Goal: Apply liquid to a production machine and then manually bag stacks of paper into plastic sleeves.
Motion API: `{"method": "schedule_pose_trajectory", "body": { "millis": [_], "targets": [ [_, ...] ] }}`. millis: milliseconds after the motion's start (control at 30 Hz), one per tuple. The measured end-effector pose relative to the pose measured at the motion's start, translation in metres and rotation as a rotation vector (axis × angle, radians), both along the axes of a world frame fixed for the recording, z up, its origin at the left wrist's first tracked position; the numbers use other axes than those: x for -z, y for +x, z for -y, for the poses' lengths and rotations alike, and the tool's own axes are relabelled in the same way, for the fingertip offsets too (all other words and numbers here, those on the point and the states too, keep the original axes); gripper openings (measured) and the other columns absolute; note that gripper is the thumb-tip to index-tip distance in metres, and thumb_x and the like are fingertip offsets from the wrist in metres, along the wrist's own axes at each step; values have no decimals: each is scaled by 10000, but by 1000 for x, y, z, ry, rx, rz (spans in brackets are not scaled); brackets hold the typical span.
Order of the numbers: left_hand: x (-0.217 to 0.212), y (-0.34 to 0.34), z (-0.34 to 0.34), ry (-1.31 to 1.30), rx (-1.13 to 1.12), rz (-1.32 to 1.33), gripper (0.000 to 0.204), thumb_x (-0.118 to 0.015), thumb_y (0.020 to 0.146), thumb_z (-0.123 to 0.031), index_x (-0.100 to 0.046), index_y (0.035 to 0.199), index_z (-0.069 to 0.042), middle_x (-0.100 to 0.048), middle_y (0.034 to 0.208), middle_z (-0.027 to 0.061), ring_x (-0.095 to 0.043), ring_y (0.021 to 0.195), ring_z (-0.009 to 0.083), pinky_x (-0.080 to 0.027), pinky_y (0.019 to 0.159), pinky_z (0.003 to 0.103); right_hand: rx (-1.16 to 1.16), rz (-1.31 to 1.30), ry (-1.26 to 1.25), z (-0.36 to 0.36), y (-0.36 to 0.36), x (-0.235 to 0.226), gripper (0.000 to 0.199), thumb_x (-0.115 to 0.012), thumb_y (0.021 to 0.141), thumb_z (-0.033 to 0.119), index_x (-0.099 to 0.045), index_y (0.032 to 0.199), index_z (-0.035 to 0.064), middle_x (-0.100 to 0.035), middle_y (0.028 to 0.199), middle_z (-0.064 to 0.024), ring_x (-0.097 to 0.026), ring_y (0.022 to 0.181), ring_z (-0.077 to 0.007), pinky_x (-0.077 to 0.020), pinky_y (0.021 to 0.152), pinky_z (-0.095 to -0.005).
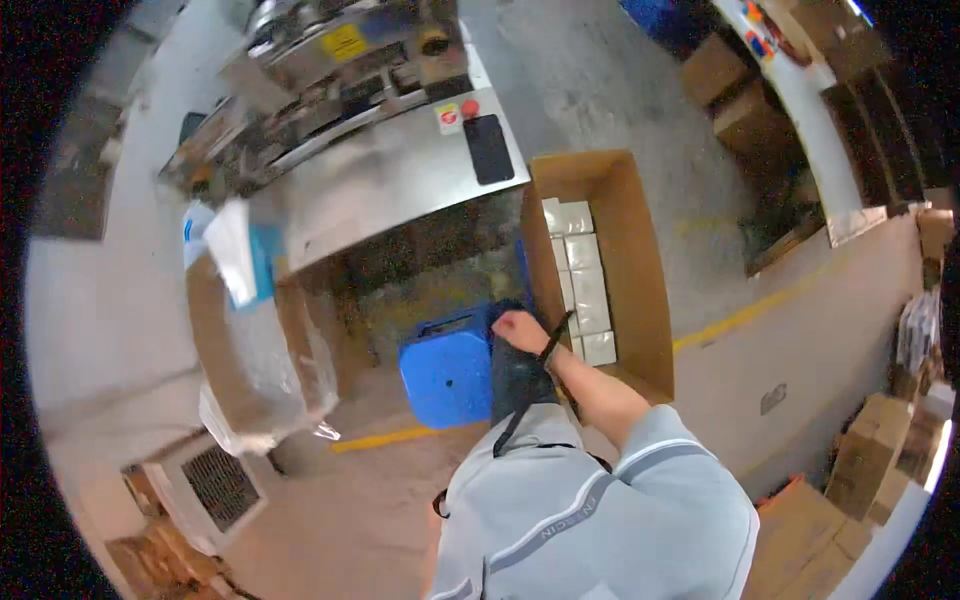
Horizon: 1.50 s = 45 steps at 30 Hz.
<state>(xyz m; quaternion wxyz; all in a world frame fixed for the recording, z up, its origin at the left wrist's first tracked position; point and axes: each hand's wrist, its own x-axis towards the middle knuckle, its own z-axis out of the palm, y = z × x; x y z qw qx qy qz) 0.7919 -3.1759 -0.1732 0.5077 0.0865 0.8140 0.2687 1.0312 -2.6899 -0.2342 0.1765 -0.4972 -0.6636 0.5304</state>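
Observation:
My right hand (pixel 519 329) is in front of my body, over my dark trouser leg, with its fingers curled in. Nothing shows sticking out of it. A black band (pixel 551 345) goes round that wrist. Just left of the hand stands a blue plastic stool (pixel 447 380). To the right is a tall open cardboard box (pixel 642 270), holding several white, glossy packs (pixel 583 252) in rows. My left hand is hidden; only a bit of the left arm (pixel 433 540) shows beside my light grey shirt.
Ahead is a metal-topped machine bench (pixel 385 195) bearing a black phone (pixel 488 150) and a red button (pixel 470 109). A carton with a clear plastic liner (pixel 262 350) stands at the left, a blue-and-white package (pixel 240 255) at its top. Brown cartons (pixel 868 455) are stacked far right.

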Motion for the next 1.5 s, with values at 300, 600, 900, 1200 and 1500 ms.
{"method": "schedule_pose_trajectory", "body": {
  "millis": [300,600,900,1200,1500],
  "targets": [
    [-68,-113,-218,-327,387,-317,240,-674,885,-206,-645,965,19,-686,818,127,-648,796,204,-509,727,330,570,7,-115,-199,14,-62,222,-626,883,201,-640,1029,35,-657,973,-193,-633,830,-367,-508,764,-442],
    [-6,-208,-398,81,399,-229,464,-682,883,-228,-538,1250,18,-642,1079,192,-611,956,240,-490,827,350,652,430,116,-214,-6,-14,375,-581,899,126,-496,1247,15,-609,1055,-249,-593,964,-431,-478,831,-492],
    [299,-298,-565,-160,1478,-463,603,-514,944,-448,-473,1376,-29,-434,1430,238,-408,1309,412,-317,1098,457,775,779,212,-198,-16,0,166,-528,927,207,-534,1020,71,-612,936,-198,-605,831,-413,-485,689,-504],
    [252,-238,-581,218,812,-620,458,-554,914,-427,-619,1149,-39,-584,1163,292,-575,1058,436,-474,883,526,746,628,725,-170,-30,0,445,-658,880,215,-555,1254,-4,-612,1197,-194,-572,1128,-344,-457,973,-399],
    [-77,-337,-509,820,261,-41,190,-662,911,-186,-691,994,-18,-693,821,70,-653,744,142,-545,693,291,659,12,640,-103,-95,-23,283,-647,912,103,-606,1149,-45,-642,1132,-109,-588,1034,-194,-464,931,-310]
  ]
}}
